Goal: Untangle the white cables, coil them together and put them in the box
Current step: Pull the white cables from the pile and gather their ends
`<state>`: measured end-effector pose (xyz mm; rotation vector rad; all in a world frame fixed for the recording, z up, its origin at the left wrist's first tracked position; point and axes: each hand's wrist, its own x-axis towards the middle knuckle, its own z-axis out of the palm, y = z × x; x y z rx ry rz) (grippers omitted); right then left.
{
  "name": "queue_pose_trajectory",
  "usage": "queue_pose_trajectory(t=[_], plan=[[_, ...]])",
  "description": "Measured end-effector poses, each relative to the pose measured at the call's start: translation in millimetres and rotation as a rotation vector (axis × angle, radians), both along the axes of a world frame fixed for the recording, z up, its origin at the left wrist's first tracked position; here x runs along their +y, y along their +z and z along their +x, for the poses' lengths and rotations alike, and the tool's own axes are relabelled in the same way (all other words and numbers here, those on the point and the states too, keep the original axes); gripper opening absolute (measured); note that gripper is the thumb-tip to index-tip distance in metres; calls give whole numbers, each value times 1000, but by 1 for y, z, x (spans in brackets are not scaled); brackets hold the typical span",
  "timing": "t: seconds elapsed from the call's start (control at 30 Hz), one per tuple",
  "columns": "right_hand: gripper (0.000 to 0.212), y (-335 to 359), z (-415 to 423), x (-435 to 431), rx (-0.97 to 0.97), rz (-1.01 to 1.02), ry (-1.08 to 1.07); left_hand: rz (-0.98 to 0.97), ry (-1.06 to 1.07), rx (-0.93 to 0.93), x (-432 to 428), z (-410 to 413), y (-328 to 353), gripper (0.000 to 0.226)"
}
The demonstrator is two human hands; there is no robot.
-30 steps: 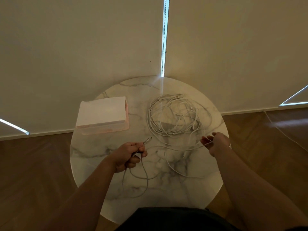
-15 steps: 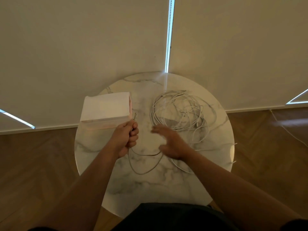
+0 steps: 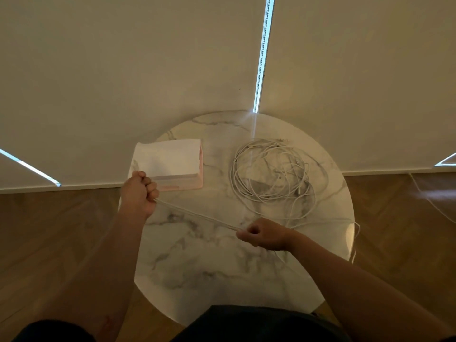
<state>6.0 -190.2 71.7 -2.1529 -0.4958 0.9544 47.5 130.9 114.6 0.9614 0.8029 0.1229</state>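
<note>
A round marble table (image 3: 209, 267) stands against pale drawn blinds (image 3: 123, 70), with wood floor (image 3: 49, 230) on either side. At the table's far left sits the box (image 3: 170, 164), pink-sided with a white top; whether that top is a lid or a lining I cannot tell. The white cables (image 3: 271, 171) lie in a loose, overlapping heap at the far right, well apart from the box. The left hand (image 3: 138, 193) is clenched round one cable just in front of the box's near-left corner, and the right hand (image 3: 261, 234) is closed in a fist round the same run near the table's middle. Between them a stretched length (image 3: 197, 214) is pulled straight and taut above the marble. From the right hand the cable trails back toward the heap, and a thin strand (image 3: 356, 233) hangs over the right rim. The likely trouble is in that trailing part: if the hands pull further while its loops are crossed under others, the snarl could tighten into a knot, or the whole heap could be dragged along the smooth top. The overhanging strand could also slide off and draw more cable down after it. A plug catching inside the pile would jerk the line, and the left fist, being so close to the box, could knock it toward the edge.
</note>
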Motion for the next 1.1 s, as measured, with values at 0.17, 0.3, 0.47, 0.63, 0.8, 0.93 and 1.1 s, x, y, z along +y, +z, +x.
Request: queue_pose_trajectory(t=[0.17,0.3,0.47,0.63,0.8,0.93,1.1], plan=[[59,-39,-26,-49,215,-349,113,93,148,38,32,3,2,29],[50,-58,-41,-67,180,-537,161,178,135,66,35,5,3,27],[62,-45,-31,-32,-118,-443,131,270,-33,60,2,2,3,32],[117,-24,-16,23,-345,-130,-185,280,-181,-18,-49,1,32,34],[77,9,4,82,-303,151,-156,216,-336,-104,-98,3,56,37],[31,10,1,80,20,257,-120,173,-226,-102,-78,11,52,37],[47,3,-2,61,92,112,-64,88,-9,-46,-35,17,27,33]])
